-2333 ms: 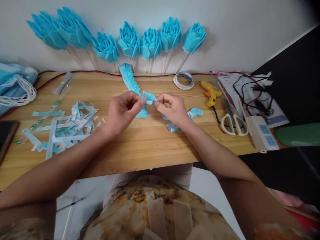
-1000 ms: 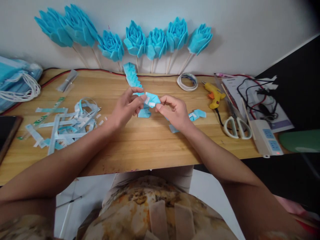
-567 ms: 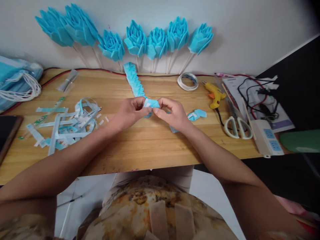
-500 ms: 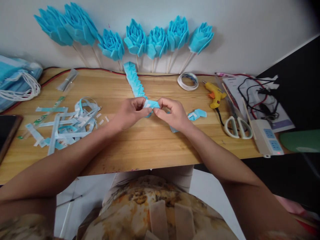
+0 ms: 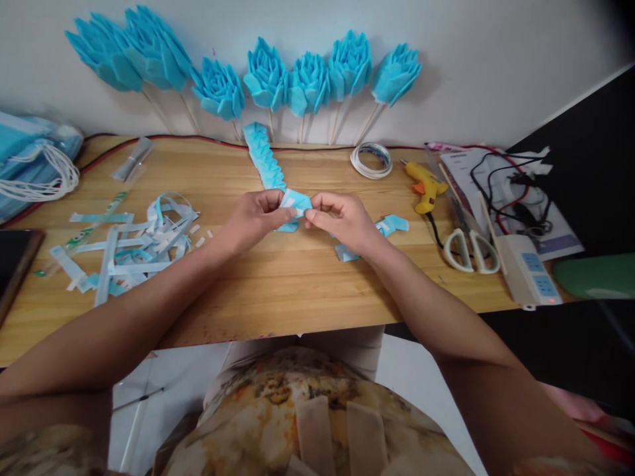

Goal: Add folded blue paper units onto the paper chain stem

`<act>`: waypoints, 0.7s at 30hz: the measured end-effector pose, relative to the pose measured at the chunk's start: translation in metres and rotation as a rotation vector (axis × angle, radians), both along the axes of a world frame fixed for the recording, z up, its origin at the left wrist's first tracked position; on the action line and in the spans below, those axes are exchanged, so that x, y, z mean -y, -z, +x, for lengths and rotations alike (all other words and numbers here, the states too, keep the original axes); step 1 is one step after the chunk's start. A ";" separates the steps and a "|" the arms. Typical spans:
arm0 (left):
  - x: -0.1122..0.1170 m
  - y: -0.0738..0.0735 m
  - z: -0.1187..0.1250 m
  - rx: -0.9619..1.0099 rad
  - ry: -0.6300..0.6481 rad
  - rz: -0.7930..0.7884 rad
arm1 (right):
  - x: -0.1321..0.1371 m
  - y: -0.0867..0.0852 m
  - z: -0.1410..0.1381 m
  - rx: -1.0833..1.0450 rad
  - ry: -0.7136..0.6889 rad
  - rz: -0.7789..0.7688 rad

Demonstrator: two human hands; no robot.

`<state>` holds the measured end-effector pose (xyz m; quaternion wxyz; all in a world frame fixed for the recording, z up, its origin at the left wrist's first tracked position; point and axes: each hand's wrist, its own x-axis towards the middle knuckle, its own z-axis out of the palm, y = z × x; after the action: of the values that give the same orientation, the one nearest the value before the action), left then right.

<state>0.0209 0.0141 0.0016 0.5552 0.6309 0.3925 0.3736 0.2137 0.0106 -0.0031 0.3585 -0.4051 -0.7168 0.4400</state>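
Over the middle of the wooden desk (image 5: 278, 291), my left hand (image 5: 255, 217) and my right hand (image 5: 342, 220) both pinch one small folded blue fabric piece (image 5: 296, 200) between their fingertips. It is held just above the near end of a long row of overlapping blue folded pieces (image 5: 264, 153) that runs back toward the wall. More small blue pieces (image 5: 391, 225) lie beside and under my right hand.
Blue fabric roses on sticks (image 5: 307, 82) lean on the wall. Cut strips (image 5: 133, 241) pile at left, a bag of face masks (image 5: 30, 165) far left. Tape roll (image 5: 370, 159), yellow glue gun (image 5: 421, 183), scissors (image 5: 469, 250), power strip (image 5: 526, 279) and cables sit at right.
My left hand's fingers opened about a second ago, then closed on the piece again. Both hands dipped toward the desk and have now risen slightly, still pinching it together.
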 end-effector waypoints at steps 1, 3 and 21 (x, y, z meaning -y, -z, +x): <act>-0.001 0.002 0.000 0.008 -0.008 0.014 | 0.000 0.000 0.000 0.009 0.017 0.017; -0.003 0.006 -0.001 0.046 -0.047 0.044 | 0.000 0.001 -0.001 0.009 0.065 0.051; 0.009 0.013 0.003 -0.341 -0.241 0.547 | 0.005 0.006 -0.010 0.152 0.241 0.357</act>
<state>0.0234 0.0051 -0.0119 0.2436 0.7589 0.4367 0.4172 0.2034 0.0057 -0.0094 0.4192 -0.4499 -0.7548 0.2284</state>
